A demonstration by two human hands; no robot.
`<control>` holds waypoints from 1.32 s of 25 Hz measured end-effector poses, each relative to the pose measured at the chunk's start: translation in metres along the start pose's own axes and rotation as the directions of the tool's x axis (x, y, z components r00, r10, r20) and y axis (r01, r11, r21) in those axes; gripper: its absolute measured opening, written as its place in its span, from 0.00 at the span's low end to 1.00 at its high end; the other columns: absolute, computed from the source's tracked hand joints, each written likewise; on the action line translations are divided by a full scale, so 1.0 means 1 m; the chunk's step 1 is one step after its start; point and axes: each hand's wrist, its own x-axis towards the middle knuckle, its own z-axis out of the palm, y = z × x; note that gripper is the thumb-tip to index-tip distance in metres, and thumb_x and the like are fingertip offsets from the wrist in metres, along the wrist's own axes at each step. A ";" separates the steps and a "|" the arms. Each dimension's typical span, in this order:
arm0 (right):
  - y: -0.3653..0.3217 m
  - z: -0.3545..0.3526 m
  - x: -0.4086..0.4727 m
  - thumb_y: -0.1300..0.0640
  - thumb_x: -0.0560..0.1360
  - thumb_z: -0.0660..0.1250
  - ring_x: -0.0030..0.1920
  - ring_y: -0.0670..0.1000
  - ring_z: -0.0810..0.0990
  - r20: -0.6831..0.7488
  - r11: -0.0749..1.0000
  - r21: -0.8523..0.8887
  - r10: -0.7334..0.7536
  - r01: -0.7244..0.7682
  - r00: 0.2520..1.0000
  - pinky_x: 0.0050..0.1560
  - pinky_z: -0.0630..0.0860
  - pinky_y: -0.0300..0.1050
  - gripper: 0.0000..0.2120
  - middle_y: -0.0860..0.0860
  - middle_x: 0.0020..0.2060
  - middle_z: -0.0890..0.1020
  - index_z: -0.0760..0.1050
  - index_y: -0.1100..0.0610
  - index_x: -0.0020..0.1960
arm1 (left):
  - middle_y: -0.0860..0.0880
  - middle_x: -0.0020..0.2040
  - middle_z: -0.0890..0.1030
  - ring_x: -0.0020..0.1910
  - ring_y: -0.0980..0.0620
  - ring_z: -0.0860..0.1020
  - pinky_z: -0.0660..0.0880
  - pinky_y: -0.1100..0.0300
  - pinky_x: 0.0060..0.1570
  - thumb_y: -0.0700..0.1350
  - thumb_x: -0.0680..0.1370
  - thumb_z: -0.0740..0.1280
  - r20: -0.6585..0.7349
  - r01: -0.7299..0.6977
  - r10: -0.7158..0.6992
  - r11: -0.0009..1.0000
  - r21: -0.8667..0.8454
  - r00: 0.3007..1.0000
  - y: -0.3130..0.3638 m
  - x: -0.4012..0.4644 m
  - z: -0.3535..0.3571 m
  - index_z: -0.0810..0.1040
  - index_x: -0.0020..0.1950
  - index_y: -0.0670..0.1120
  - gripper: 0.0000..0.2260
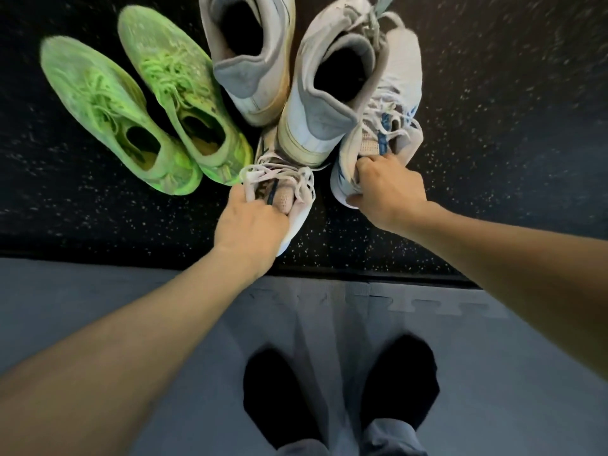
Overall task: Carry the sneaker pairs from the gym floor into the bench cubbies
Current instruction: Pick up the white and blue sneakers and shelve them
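Note:
Three sneaker pairs lie on the black speckled gym floor (510, 110). My left hand (250, 225) grips the heel opening of a white sneaker with a blue stripe (289, 189). My right hand (385, 189) grips the collar of its mate (394, 93), which lies to the right. Between and above them stand two white-and-grey high-tops (253, 54), (329, 93); the nearer one overlaps both gripped shoes. A neon green pair (98, 106), (177, 87) lies at the left.
A grey foam puzzle mat (98, 291) covers the floor nearest me, its edge meeting the black floor. My two feet in black socks (342, 396) stand on it. No bench or cubbies are in view.

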 end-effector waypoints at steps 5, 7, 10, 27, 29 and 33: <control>-0.007 -0.018 -0.029 0.53 0.72 0.70 0.53 0.54 0.68 -0.010 0.996 0.092 -0.021 0.022 1.000 0.39 0.68 0.49 0.12 0.53 0.51 0.75 0.68 0.56 0.48 | 0.51 0.50 0.77 0.47 0.48 0.75 0.64 0.55 0.41 0.41 0.74 0.67 -0.045 -0.042 0.036 0.988 -0.146 0.998 -0.005 -0.020 -0.025 0.73 0.55 0.47 0.10; -0.012 -0.033 -0.045 0.54 0.73 0.69 0.51 0.52 0.68 -0.020 0.991 0.134 -0.002 0.004 1.000 0.39 0.67 0.47 0.12 0.52 0.49 0.75 0.66 0.54 0.45 | 0.49 0.51 0.77 0.47 0.46 0.77 0.65 0.55 0.39 0.39 0.74 0.66 -0.046 -0.044 0.035 0.975 -0.217 0.998 -0.009 -0.030 -0.044 0.73 0.55 0.47 0.10; -0.015 -0.071 -0.066 0.53 0.73 0.69 0.51 0.51 0.67 -0.054 0.987 0.157 0.019 -0.010 0.998 0.39 0.67 0.47 0.13 0.50 0.48 0.74 0.64 0.53 0.44 | 0.47 0.46 0.75 0.47 0.43 0.77 0.65 0.55 0.39 0.38 0.73 0.65 -0.004 -0.056 0.057 0.949 -0.312 0.998 -0.018 -0.049 -0.086 0.71 0.45 0.47 0.06; -0.040 -0.410 -0.174 0.55 0.72 0.70 0.51 0.52 0.70 -0.414 0.989 0.103 -0.055 0.107 0.909 0.37 0.76 0.50 0.11 0.49 0.51 0.76 0.69 0.53 0.50 | 0.51 0.39 0.74 0.40 0.47 0.76 0.67 0.56 0.35 0.40 0.70 0.68 -0.245 -0.085 -0.024 0.902 -0.423 0.969 -0.094 -0.226 -0.385 0.69 0.38 0.49 0.09; -0.050 -0.461 -0.194 0.55 0.72 0.70 0.52 0.52 0.70 -0.457 0.990 0.073 -0.078 0.124 0.886 0.38 0.75 0.49 0.12 0.49 0.53 0.76 0.70 0.53 0.51 | 0.53 0.40 0.74 0.39 0.49 0.75 0.65 0.59 0.34 0.42 0.70 0.69 -0.363 -0.087 -0.065 0.918 -0.387 0.930 -0.107 -0.254 -0.437 0.67 0.37 0.51 0.11; -0.075 -0.570 -0.229 0.53 0.72 0.71 0.54 0.51 0.72 -0.552 0.989 0.009 -0.120 0.150 0.825 0.41 0.73 0.44 0.15 0.48 0.55 0.77 0.71 0.53 0.55 | 0.55 0.49 0.77 0.47 0.51 0.78 0.67 0.61 0.39 0.46 0.72 0.71 -0.572 -0.102 -0.101 0.945 -0.311 0.814 -0.125 -0.310 -0.539 0.76 0.48 0.53 0.08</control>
